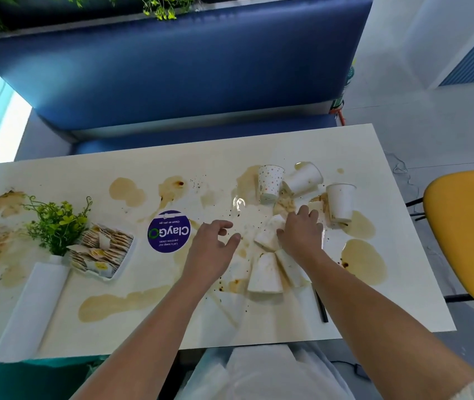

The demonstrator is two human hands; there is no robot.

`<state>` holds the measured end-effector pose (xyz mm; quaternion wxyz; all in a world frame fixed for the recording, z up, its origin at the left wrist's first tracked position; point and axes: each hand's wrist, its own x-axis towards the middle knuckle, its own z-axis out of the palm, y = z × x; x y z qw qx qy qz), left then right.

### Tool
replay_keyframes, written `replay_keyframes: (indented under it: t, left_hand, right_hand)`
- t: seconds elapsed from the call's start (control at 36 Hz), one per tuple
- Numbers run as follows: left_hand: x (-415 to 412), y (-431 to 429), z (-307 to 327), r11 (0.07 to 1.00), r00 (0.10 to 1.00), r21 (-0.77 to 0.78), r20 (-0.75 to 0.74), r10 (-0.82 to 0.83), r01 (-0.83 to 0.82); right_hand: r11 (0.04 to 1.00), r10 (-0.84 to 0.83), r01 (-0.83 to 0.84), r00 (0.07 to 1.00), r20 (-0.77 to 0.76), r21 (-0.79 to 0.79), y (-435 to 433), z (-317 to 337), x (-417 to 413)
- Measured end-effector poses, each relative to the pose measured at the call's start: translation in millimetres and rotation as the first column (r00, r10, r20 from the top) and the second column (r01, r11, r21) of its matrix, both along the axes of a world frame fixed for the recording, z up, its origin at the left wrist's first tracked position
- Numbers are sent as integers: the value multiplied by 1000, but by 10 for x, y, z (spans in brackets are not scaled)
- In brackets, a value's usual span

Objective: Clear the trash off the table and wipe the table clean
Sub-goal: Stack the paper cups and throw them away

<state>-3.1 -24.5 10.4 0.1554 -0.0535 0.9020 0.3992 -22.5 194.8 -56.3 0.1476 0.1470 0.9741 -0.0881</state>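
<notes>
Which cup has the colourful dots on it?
The dotted paper cup, leftmost of the far three; all the other cups are plain white.

Desk [345, 145], centre-right, crowded. 3 paper cups sit close together at the far side: dotted cup [270, 183], tipped cup [303, 177], plain cup [341, 202]. Only slim gaps between them. 3 lying cups [264, 274] sit just nearer. The right hand [302, 229] lies over them and the left hand [212, 243] is just to their left, with a narrow gap between the 2 hands.

Left end blocked by plant [56, 223] in white vase [32, 307], sachet tray [102, 252] right against it.

Open lane: far strip along blue bench [172, 67], from plant to dotted cup; only flat sticker [169, 230] and puddles [127, 192] nearby. Near-left area also open.

Black stick [321, 306] lies by the near right edge. Yellow chair [466, 235] stands apart from the desk's right end.
</notes>
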Motion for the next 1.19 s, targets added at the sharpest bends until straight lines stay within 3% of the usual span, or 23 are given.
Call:
replay_keyframes:
  t: [0.36, 0.72, 0.92, 1.19]
  left_hand:
    - [-2, 2, 0, 1000, 1000, -4, 11, 2, -2]
    - [7, 46, 20, 1000, 1000, -6, 9, 3, -3]
    - [-43, 99, 16, 1000, 1000, 1, 26, -5, 5]
    - [-145, 185, 24, 977, 974, 122, 169, 152, -174]
  right_hand:
    - [986, -19, 9, 998, -58, -167, 12, -12, -37]
    - [945, -122, -1, 927, -355, -326, -12, -25, 11]
    - [866, -224, -20, 878, -423, -500, -82, 92, -18]
    - [684, -355, 1, 874, -332, -730, -246, 284, 14]
